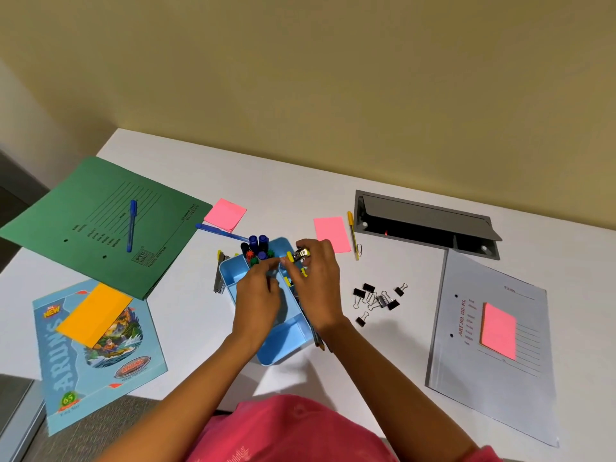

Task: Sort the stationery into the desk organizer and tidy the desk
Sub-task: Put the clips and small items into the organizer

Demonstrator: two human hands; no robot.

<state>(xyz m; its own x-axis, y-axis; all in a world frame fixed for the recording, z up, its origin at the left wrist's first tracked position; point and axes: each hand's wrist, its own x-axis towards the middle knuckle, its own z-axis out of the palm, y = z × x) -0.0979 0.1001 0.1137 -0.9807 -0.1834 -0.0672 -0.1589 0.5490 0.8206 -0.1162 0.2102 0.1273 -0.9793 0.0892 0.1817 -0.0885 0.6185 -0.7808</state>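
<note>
A light blue desk organizer stands at the desk's middle, with markers upright in its far compartment. My right hand is shut on a small yellow and silver stapler above the organizer's far right side. My left hand hovers over the organizer, fingertips touching the stapler's yellow end. Several black binder clips lie to the right. Another stapler lies against the organizer's left wall. Pencils lean along its right side.
A green folder with a blue pen lies far left, a blue notebook with an orange pad near left. Pink notes, another blue pen, a yellow pen, a cable hatch and a grey folder lie around.
</note>
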